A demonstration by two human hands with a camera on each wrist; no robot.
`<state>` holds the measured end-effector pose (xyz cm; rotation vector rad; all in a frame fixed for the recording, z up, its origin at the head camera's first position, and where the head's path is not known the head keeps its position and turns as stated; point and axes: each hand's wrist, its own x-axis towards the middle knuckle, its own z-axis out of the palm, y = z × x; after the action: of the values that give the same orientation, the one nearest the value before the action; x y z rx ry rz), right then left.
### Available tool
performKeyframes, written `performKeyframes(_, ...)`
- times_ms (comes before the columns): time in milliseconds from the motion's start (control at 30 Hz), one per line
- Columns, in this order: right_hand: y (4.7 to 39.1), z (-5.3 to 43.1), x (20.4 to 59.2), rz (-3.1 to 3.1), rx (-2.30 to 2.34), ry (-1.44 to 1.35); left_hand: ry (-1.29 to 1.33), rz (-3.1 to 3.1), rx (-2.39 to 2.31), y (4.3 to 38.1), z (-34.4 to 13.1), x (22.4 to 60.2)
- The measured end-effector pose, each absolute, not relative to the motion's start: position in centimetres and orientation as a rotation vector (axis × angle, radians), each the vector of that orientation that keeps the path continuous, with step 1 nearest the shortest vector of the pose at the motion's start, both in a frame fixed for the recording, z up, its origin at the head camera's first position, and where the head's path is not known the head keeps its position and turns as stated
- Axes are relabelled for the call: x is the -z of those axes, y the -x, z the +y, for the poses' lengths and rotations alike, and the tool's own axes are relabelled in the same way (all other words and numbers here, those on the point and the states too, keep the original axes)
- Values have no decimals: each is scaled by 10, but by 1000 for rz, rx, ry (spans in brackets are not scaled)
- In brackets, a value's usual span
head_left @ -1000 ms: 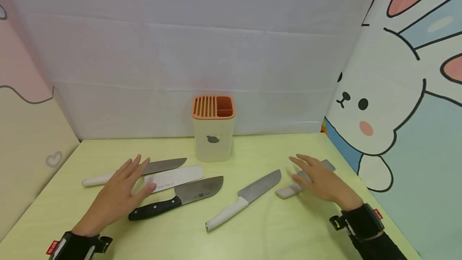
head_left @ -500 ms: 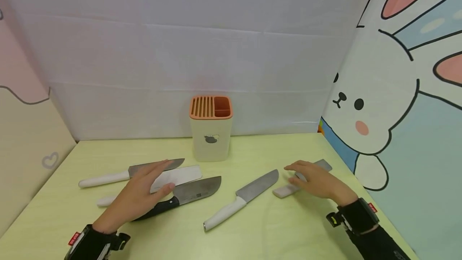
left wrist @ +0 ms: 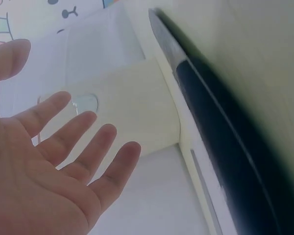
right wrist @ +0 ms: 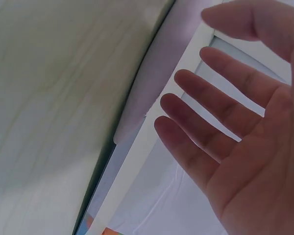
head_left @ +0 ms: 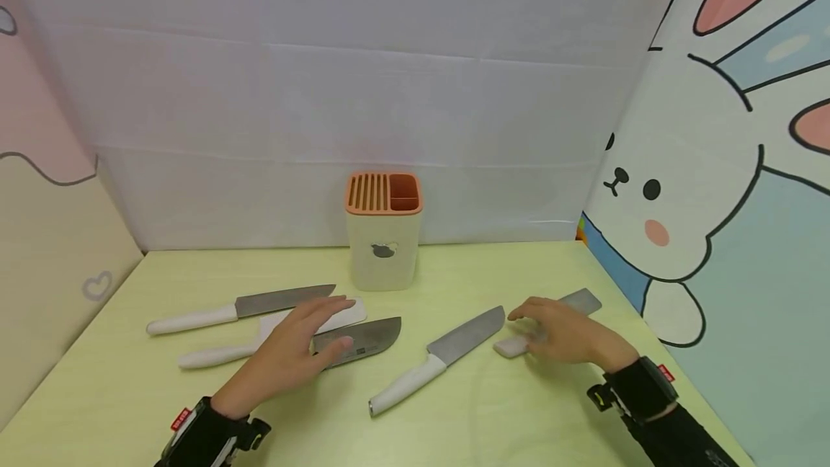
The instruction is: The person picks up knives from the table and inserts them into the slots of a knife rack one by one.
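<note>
My left hand [head_left: 292, 355], fingers spread, hovers over a black-handled kitchen knife [head_left: 372, 336] and a white-bladed knife [head_left: 217, 357]. It hides the black handle in the head view; in the left wrist view that handle [left wrist: 225, 142] runs alongside, apart from the fingers. Behind it lies a white-handled knife [head_left: 279, 300] with a grey blade. My right hand [head_left: 570, 331] is over a knife with a pale greyish-pink handle [head_left: 511, 347], part of which it covers. In the right wrist view, its fingers are loosely bent and hold nothing, beside the handle [right wrist: 157, 58].
A cream knife holder [head_left: 384, 254] with an orange slotted top stands at the back middle of the pale yellow table [head_left: 486, 416]. Between the hands lies another white-handled knife [head_left: 467, 337], blade pointing back right. A white cloth backdrop [head_left: 389, 92] rises behind; a rabbit-print wall [head_left: 713, 200] borders the right.
My left hand has moved right, from above the white knives to over the black-handled knife. My right hand has shifted slightly left and lower, its fingers more bent. The knives stay put.
</note>
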<state>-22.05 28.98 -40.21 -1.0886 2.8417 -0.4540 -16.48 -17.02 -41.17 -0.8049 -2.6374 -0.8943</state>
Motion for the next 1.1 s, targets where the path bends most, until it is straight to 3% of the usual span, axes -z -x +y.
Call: performKeyframes(1100, 221, 291, 415, 2926, 298, 1259, 857, -2672, 909, 161, -163, 415)
